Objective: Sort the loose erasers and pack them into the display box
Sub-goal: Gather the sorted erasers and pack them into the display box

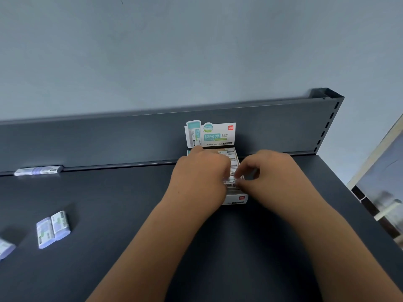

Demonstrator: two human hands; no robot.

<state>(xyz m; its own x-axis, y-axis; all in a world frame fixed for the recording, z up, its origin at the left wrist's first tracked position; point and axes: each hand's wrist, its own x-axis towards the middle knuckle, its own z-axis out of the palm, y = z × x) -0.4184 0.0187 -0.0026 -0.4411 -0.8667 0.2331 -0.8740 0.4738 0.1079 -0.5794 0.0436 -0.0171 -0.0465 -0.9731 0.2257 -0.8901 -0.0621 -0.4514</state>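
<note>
A white display box [237, 198] with an upright printed header card [214, 134] stands on the dark shelf against the back panel. Rows of wrapped erasers [231, 159] fill it. My left hand [200, 177] covers the box's left half, fingers curled down onto the erasers. My right hand [268, 171] is beside the box's right wall, fingertips pinching a wrapped eraser [230, 182] at the front row together with the left fingers. Two loose purple-and-white erasers [53, 228] lie side by side at the left of the shelf.
Another loose eraser [5, 248] is cut off at the left edge. A row of erasers [38, 170] lies against the back panel at the far left. The shelf [122, 214] ends at the right past my forearm, by a perforated upright [329, 120].
</note>
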